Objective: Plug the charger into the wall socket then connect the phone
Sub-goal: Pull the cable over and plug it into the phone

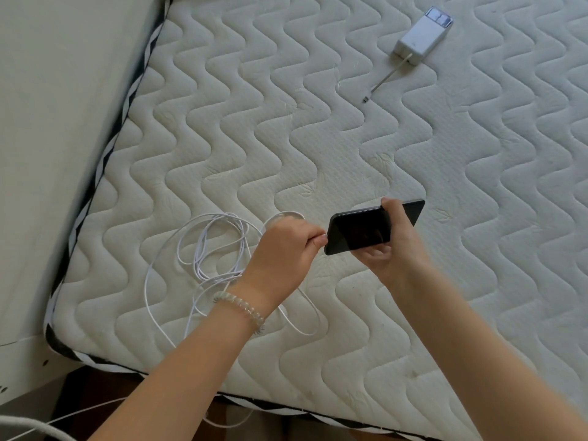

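Observation:
A black phone point(359, 230) is held flat above the quilted mattress point(286, 122), screen up and dark. My right hand point(394, 249) grips it from below and around its right part. My left hand point(286, 249) pinches the white cable's plug end against the phone's left short edge; the plug itself is hidden by my fingers. The white charger cable point(203, 249) lies in loose loops on the mattress left of my left hand and trails off the front edge toward the floor. No wall socket is in view.
A white power bank point(423, 35) with a short cable point(381, 82) lies at the far right of the mattress. The mattress edge has black-and-white piping point(105, 154). A pale wall or panel point(47, 122) stands to the left. A thick white cord point(38, 429) crosses the bottom-left corner.

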Motion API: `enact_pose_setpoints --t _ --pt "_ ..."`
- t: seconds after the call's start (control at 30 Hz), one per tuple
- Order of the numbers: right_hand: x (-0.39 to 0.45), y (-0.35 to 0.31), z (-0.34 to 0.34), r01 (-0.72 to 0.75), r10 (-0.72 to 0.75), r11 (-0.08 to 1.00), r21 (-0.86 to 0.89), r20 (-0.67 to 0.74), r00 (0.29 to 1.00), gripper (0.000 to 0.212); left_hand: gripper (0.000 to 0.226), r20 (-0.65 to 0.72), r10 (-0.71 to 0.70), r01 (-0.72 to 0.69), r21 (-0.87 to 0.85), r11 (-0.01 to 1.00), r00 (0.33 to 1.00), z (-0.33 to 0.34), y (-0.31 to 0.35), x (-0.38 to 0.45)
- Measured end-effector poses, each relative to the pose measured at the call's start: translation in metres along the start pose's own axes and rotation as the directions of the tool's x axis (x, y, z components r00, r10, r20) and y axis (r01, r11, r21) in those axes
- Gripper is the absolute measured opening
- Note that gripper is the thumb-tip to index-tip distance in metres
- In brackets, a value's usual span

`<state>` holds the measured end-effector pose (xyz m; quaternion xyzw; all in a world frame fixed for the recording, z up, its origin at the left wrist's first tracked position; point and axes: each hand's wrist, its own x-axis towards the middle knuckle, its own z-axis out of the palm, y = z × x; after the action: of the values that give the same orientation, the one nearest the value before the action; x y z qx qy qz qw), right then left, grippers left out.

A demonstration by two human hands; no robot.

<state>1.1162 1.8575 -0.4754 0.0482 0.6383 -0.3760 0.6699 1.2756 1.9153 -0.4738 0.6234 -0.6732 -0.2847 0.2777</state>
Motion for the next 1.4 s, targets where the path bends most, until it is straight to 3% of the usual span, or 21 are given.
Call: enact_pose_setpoints --t 0.2,0.4,0.53,0.67,0.8,0.97,1.17,1.4 --pt "-0.004 0.007 0.004 0.078 -0.088 0.988 -0.135 -0.069 0.994 0.048 0.016 -0.021 0.002 -0.001 0.044 0.999 1.000 0.005 -0.001 -0.005" --pt "-0.006 0.009 0.009 0.102 -0.113 0.984 -0.149 -0.072 0.991 0.046 0.014 -0.049 0.006 -0.004 0.041 0.999 0.999 0.005 -0.004 -0.007" --pt "-0.005 0.008 0.016 0.134 -0.148 0.966 -0.222 -0.045 0.988 0.048 0.015 0.055 -0.065 0.067 -0.029 0.997 0.996 -0.002 -0.013 -0.006" --pt "-0.003 0.016 0.025 0.233 -0.269 0.822 -0.520 0.005 0.963 0.067 0.033 0.092 -0.256 0.269 -0.187 0.945 0.962 -0.014 -0.020 -0.002" --pt "-0.006 0.028 0.035 0.309 -0.327 0.689 -0.656 0.099 0.940 0.071 0.029 0.193 -0.304 0.355 -0.362 0.862 0.933 -0.021 -0.025 0.009" --pt "-0.007 0.042 0.043 0.329 -0.280 0.652 -0.683 0.186 0.942 0.069 0.023 0.176 -0.354 0.395 -0.457 0.797 0.919 -0.023 -0.039 0.005" --pt "-0.008 0.058 0.044 0.382 -0.279 0.677 -0.630 0.260 0.924 0.032 0.022 0.098 -0.476 0.466 -0.447 0.764 0.874 -0.029 -0.069 -0.008" --pt "-0.009 0.088 0.065 0.441 -0.252 0.674 -0.593 0.377 0.891 0.030 0.021 0.061 -0.549 0.517 -0.434 0.738 0.834 -0.046 -0.103 -0.024"
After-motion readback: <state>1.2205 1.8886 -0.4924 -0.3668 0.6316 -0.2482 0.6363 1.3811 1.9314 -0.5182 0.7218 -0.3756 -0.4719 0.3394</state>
